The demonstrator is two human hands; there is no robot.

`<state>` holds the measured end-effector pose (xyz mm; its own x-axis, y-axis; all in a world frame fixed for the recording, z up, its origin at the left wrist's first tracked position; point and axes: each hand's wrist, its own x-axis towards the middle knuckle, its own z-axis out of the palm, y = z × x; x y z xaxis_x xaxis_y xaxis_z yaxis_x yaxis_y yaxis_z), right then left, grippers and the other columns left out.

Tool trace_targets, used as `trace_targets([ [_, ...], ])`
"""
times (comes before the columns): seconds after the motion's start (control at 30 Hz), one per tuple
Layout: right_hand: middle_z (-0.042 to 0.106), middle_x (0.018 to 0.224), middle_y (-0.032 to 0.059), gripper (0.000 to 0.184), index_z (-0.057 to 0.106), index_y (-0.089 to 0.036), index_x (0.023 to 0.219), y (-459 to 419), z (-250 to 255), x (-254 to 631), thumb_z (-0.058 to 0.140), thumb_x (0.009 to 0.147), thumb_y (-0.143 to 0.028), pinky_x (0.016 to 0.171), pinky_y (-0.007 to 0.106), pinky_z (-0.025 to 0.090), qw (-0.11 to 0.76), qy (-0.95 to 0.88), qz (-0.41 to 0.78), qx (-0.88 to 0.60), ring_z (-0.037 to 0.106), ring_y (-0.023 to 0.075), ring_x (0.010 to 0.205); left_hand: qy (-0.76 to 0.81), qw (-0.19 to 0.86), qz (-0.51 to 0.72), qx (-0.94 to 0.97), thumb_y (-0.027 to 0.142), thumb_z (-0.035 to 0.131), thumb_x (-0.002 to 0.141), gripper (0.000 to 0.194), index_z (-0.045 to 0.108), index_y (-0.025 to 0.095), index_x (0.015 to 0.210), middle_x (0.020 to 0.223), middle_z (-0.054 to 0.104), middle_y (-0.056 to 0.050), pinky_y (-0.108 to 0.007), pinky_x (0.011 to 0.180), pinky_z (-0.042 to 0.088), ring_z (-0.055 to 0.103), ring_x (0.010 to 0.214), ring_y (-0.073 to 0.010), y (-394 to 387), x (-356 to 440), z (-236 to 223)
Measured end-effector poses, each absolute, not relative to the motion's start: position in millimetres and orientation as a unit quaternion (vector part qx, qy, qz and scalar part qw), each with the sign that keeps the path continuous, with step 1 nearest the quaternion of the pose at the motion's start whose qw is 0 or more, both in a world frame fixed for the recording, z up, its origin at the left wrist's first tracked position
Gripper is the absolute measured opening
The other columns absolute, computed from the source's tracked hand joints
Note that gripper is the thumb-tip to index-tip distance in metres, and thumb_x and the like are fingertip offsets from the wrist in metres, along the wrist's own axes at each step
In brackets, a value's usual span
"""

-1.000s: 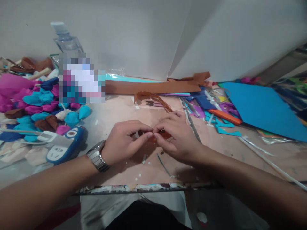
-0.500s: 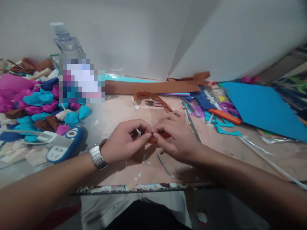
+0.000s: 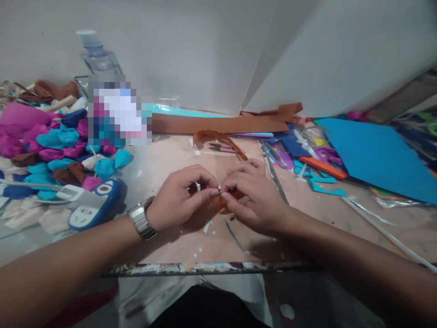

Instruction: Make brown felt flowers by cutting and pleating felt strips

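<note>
My left hand (image 3: 177, 200), with a metal watch (image 3: 141, 223) on its wrist, and my right hand (image 3: 254, 196) meet fingertip to fingertip over the middle of the pink table (image 3: 164, 159). Both pinch a small brown paper piece (image 3: 225, 199), which shows orange-brown between the fingers. Most of the piece is hidden under the fingers. A curled brown paper strip (image 3: 218, 139) lies just beyond my hands.
A heap of cyan, magenta and brown crepe paper pieces (image 3: 51, 150) fills the left. A blue and white power strip (image 3: 94, 205) lies beside it. A long brown paper band (image 3: 218, 123), an orange cutter (image 3: 322, 167), a blue sheet (image 3: 372, 155) and a water bottle (image 3: 99, 57) stand behind.
Both hands stay pinched together on the brown piece; the fingers have shifted slightly, turning it, and more of its orange-brown edge shows between them.
</note>
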<state>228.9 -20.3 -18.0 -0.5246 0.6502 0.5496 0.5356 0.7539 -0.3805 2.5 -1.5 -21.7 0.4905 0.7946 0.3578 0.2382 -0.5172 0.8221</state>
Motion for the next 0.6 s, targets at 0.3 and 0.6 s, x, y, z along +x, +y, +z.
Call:
trace_targets([
  [0.3,0.075,0.084,-0.0005,0.009,0.063,-0.023,0.090,-21.4,-17.2,227.2,0.061,0.098,-0.020,0.097,0.046,0.035,0.355,-0.855,0.076,-0.370,0.065,0.0218,0.094,0.294,0.288,0.405,0.817,0.024,0.072,0.097,0.009,0.079,0.020,0.097,0.090,0.079,-0.004,-0.027,0.075,0.056,0.068,0.077,-0.0136,-4.2,2.8,-17.2],
  [0.6,0.076,0.086,-0.0003,0.005,0.068,-0.024,0.091,-22.5,-17.7,227.5,0.067,0.096,-0.022,0.102,0.047,0.034,0.366,-0.840,0.079,-0.392,0.068,0.0233,0.099,0.320,0.289,0.409,0.804,0.030,0.076,0.095,0.011,0.083,0.021,0.098,0.092,0.081,-0.005,-0.027,0.074,0.057,0.070,0.076,-0.0135,-4.5,2.7,-18.1],
])
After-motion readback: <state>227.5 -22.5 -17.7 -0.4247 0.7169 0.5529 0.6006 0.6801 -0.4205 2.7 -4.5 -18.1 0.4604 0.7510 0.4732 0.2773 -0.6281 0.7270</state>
